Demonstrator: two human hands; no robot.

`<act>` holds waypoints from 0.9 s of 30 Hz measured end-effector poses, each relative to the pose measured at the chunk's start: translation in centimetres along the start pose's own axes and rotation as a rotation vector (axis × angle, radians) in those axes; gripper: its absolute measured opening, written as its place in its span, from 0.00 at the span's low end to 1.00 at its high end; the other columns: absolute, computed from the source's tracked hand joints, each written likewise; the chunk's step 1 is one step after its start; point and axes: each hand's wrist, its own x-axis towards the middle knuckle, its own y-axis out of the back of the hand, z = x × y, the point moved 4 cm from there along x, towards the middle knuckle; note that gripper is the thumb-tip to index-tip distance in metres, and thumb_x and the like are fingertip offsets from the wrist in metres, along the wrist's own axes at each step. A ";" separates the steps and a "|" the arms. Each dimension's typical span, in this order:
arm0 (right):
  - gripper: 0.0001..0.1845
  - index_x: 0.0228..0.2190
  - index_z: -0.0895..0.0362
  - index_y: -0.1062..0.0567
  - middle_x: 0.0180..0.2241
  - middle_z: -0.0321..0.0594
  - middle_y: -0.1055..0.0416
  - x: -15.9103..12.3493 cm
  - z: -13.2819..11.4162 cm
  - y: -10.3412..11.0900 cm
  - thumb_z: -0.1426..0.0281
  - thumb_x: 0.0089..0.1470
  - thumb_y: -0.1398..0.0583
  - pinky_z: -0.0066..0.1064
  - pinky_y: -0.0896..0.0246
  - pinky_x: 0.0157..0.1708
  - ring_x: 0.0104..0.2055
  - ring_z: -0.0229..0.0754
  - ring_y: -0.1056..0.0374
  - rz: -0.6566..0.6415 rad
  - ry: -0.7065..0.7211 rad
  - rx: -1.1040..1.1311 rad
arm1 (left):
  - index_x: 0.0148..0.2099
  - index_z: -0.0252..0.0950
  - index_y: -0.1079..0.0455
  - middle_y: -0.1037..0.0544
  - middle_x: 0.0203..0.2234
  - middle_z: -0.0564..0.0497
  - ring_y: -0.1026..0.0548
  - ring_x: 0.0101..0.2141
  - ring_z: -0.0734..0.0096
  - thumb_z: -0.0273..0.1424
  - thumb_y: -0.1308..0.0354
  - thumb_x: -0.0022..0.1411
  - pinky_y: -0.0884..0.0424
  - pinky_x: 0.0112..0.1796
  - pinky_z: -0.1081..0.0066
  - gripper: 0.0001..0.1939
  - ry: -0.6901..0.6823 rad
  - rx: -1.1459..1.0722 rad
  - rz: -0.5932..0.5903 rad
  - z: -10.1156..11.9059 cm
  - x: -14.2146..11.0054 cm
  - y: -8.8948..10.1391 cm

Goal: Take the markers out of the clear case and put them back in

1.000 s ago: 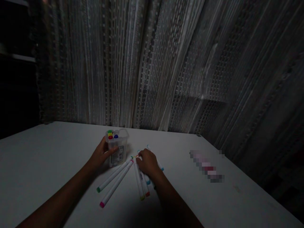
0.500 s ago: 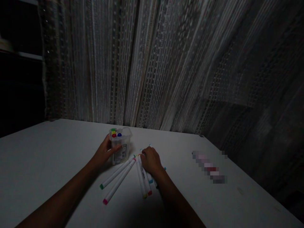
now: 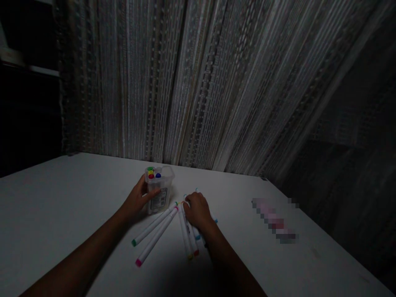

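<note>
My left hand (image 3: 138,199) is wrapped round a clear plastic marker box (image 3: 160,189) that stands upright on the white table (image 3: 62,198). Coloured marker caps show at the box's open top. My right hand (image 3: 196,210) lies palm down on several white markers (image 3: 187,231) fanned on the table, its fingers curled over their upper ends. Two more white markers (image 3: 154,233), one green-tipped and one pink-tipped, lie side by side between my hands. The scene is dim.
A blurred pinkish oblong thing (image 3: 274,220) lies on the table to the right. A pale patterned curtain (image 3: 201,82) hangs right behind the table's far edge. Dark shelving (image 3: 24,82) stands at the left.
Both hands stay where they were on the box and the markers. Only the camera has shifted slightly.
</note>
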 end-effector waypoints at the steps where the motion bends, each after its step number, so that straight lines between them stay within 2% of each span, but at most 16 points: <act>1: 0.13 0.39 0.61 0.26 0.41 0.48 0.30 0.0 0.0 0.0 0.69 0.56 0.47 0.35 0.47 0.46 0.45 0.46 0.39 0.003 0.000 0.002 | 0.50 0.37 0.40 0.27 0.43 0.45 0.28 0.43 0.60 0.43 0.37 0.46 0.30 0.44 0.62 0.30 0.000 0.005 0.004 0.0 0.0 0.0; 9: 0.12 0.38 0.60 0.25 0.40 0.47 0.29 0.0 0.1 -0.1 0.69 0.55 0.46 0.34 0.47 0.46 0.45 0.46 0.38 0.015 0.004 0.014 | 0.49 0.39 0.39 0.26 0.41 0.47 0.26 0.40 0.62 0.44 0.37 0.45 0.29 0.41 0.63 0.30 0.019 -0.003 -0.003 -0.1 0.0 0.0; 22: 0.13 0.37 0.61 0.26 0.39 0.47 0.30 0.1 0.0 -0.2 0.69 0.56 0.47 0.35 0.46 0.45 0.44 0.46 0.38 0.001 0.028 -0.006 | 0.51 0.37 0.41 0.28 0.44 0.44 0.28 0.43 0.61 0.42 0.38 0.47 0.30 0.44 0.63 0.30 -0.019 0.011 -0.022 0.2 0.0 -0.1; 24: 0.12 0.38 0.62 0.26 0.40 0.48 0.30 0.3 -0.3 0.6 0.70 0.55 0.46 0.35 0.46 0.46 0.44 0.46 0.38 0.015 0.030 0.022 | 0.51 0.37 0.42 0.28 0.44 0.45 0.28 0.43 0.61 0.42 0.38 0.48 0.30 0.44 0.63 0.30 -0.023 0.012 -0.029 0.2 -0.1 -0.1; 27: 0.12 0.39 0.62 0.27 0.41 0.48 0.30 -0.9 -1.7 3.2 0.72 0.53 0.45 0.36 0.46 0.49 0.46 0.45 0.38 0.069 0.058 0.150 | 0.50 0.37 0.42 0.28 0.43 0.45 0.27 0.42 0.61 0.42 0.38 0.48 0.30 0.43 0.62 0.30 -0.017 -0.001 -0.021 0.0 0.0 -0.1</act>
